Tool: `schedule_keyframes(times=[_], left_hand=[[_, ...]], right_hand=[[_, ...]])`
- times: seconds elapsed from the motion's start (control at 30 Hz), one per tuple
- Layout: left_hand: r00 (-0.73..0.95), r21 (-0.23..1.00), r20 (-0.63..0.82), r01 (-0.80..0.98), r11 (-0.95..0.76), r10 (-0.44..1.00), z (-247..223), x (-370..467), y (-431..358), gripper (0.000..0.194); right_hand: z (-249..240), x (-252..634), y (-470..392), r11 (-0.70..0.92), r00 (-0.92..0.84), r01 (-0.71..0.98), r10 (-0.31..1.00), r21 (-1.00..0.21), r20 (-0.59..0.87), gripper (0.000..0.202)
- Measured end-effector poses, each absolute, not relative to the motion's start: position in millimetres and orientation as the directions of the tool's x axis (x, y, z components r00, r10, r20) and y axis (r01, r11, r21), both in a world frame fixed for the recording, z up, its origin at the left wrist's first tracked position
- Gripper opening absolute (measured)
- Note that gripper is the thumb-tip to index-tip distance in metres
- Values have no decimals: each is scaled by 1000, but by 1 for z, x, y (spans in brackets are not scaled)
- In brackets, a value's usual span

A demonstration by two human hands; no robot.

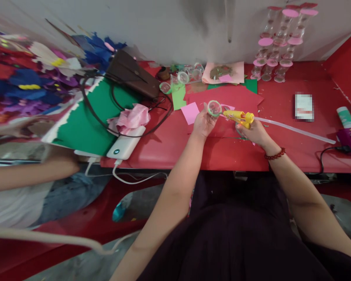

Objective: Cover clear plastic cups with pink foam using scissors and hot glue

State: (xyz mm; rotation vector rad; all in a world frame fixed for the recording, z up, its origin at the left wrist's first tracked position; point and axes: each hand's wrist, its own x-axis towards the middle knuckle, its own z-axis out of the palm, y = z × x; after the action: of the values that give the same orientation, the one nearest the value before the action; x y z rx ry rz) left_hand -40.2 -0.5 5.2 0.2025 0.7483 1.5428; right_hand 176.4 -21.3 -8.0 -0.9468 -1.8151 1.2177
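My left hand point(204, 123) grips a small clear plastic cup point(214, 107) with a green edge, its round end facing up. Wrapped round the handle of a yellow glue gun point(236, 116) is my right hand point(253, 132). The gun's nozzle points left and lies close to the cup's rim; whether they touch I cannot tell. A long translucent glue stick point(295, 130) sticks out of the gun's back toward the right. Beneath both hands lie red paper sheets point(231, 97), and a pink paper square point(190, 113) rests beside my left hand.
Stacked clear cups with pink discs point(273, 43) stand at the back right. More clear cups point(183, 77) lie at the back. A brown bag point(131, 74), a white power bank point(125, 144) and a green board point(78, 121) are at left, beside another person's arm point(32, 171).
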Motion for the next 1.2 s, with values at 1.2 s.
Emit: schedule_keyframes(times=[1.2], left_hand=[[-54, 640, -322, -748, 175, 945, -3, -32, -6, 23]], right_hand=[[2, 168, -28, 272, -434, 170, 884, -947, 176, 49]])
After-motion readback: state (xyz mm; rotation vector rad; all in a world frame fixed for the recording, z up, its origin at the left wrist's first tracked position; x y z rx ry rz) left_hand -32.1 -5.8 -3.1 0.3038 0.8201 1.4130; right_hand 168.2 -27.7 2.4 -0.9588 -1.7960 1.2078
